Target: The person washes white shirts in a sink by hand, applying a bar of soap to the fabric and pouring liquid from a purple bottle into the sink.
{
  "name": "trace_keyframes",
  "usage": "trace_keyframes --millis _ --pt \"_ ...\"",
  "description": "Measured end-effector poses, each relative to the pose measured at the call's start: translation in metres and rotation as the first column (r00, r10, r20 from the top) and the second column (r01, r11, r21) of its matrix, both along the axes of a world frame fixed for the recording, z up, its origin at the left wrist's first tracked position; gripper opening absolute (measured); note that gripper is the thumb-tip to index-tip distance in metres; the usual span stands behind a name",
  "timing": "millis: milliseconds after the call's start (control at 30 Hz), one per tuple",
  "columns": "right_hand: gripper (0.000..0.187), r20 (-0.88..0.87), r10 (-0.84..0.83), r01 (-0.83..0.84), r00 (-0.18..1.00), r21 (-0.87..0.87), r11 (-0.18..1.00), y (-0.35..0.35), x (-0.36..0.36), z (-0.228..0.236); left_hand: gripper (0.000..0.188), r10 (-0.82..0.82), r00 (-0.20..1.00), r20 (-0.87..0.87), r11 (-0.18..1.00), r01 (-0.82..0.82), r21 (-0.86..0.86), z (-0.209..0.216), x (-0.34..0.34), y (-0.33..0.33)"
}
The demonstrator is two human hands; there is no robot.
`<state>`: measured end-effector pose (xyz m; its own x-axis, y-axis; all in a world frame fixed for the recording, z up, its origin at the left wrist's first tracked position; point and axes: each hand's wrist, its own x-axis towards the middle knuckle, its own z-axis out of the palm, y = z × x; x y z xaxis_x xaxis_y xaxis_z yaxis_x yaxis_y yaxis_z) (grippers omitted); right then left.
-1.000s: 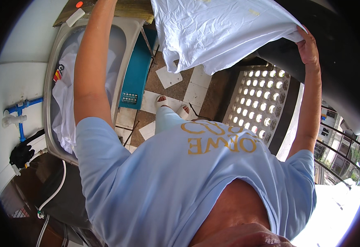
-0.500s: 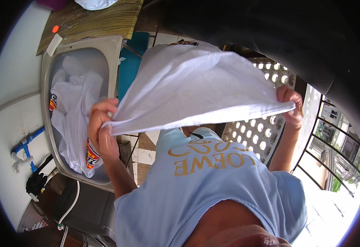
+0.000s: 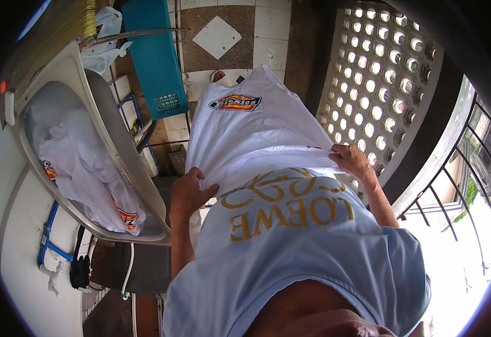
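A white shirt (image 3: pixel 257 126) with a red, orange and yellow printed patch hangs spread out in front of my body. My left hand (image 3: pixel 190 192) grips its near edge at the left, fingers closed on the cloth. At the right end of that edge my right hand (image 3: pixel 352 160) pinches the fabric, so the edge is drawn fairly straight between both hands. Light folds run across the shirt near my hands, and its far end narrows toward the floor. To the left, wet-looking white clothes (image 3: pixel 80 160) with similar bright patches lie heaped in a metal sink (image 3: pixel 113 121).
Beyond the sink stands a teal plastic piece (image 3: pixel 151 50) with small holes at one end. A perforated block wall (image 3: pixel 380 84) rises at the right, beside a barred window (image 3: pixel 453 191). Blue pipes (image 3: pixel 46 241) run below the sink, and the floor (image 3: pixel 271 33) is tiled.
The shirt was raised and billowing between my hands; now it is lower and hangs down with its patch showing. My view has turned further toward the floor.
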<state>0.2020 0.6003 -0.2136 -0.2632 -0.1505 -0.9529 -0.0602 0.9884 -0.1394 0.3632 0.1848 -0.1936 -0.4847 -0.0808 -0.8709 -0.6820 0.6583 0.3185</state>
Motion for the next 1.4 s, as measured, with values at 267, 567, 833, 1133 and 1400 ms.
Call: trace_keyframes --millis 267,567,833,1133,1400 --pt "0.012 0.199 -0.718 0.744 0.667 -0.127 0.656 0.041 0.065 0.002 0.019 -0.209 0.978 -0.030 0.976 0.210 0.060 -0.023 0.032 -0.002" --pt "0.015 0.287 -0.743 0.777 0.604 -0.004 0.630 0.047 0.093 0.008 0.015 -0.200 0.974 0.108 0.972 0.183 0.148 -0.005 0.021 -0.006" --pt "0.011 0.174 -0.800 0.815 0.574 -0.217 0.537 0.042 0.083 -0.003 0.014 -0.169 0.979 -0.115 0.986 0.168 -0.022 -0.007 0.016 -0.016" --pt "0.026 -0.033 -0.455 0.442 0.890 -0.187 0.877 0.025 0.061 0.026 0.016 -0.187 0.981 -0.052 0.973 0.192 0.126 0.024 0.004 -0.010" --pt "0.023 0.108 -0.435 0.446 0.894 -0.128 0.886 0.022 0.081 0.017 0.019 -0.241 0.966 0.091 0.955 0.219 0.202 0.005 0.025 -0.005"
